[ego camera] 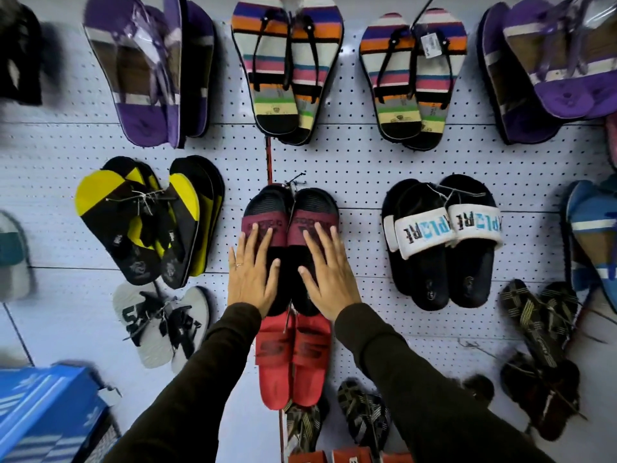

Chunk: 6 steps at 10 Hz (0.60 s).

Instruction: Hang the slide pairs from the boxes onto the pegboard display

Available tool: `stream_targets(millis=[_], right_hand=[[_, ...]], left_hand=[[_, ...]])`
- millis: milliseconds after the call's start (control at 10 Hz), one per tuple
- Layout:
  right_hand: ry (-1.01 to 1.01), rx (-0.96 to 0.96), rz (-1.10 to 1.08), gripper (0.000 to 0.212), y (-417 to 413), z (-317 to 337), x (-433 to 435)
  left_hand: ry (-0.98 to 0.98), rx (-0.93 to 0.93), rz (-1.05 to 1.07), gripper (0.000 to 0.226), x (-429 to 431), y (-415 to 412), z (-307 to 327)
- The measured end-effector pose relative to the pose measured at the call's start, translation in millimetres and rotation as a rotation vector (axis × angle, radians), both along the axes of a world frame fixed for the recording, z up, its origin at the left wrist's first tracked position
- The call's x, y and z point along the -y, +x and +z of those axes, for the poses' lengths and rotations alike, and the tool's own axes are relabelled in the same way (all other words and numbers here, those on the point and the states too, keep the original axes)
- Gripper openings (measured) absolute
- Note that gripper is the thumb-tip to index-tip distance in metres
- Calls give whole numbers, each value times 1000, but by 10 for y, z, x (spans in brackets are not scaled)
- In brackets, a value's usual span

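Observation:
A pair of black slides with maroon straps [289, 215] hangs toe-up at the middle of the white pegboard [360, 162], tied together by a string at the top. My left hand [252, 277] lies flat on the left slide and my right hand [329, 277] lies flat on the right slide. The fingers of both hands are spread and reach up to the maroon straps. Neither hand grips anything. Both arms wear dark sleeves.
A red slide pair [292, 357] hangs just below my hands. Black-and-white slides [440, 242] hang to the right, yellow-black flip-flops [147, 218] to the left, striped sandals [287, 68] above. A blue shoe box [46, 412] sits at lower left.

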State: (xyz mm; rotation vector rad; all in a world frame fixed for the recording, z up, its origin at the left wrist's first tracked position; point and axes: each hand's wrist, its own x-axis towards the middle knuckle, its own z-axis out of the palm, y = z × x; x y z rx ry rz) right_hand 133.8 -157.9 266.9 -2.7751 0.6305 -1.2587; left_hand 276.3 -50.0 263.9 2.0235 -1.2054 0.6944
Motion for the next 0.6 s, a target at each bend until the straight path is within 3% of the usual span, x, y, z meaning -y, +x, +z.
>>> stream_targets(millis=[400, 500, 600], right_hand=[[82, -147, -49, 68, -50, 75, -28], [89, -57, 12, 69, -354, 340, -59], [96, 223, 83, 64, -1038, 881, -178]], left_hand=[[82, -30, -52, 62, 26, 96, -44], [75, -26, -35, 62, -3, 38, 16], [46, -49, 7, 63, 5, -72, 92]])
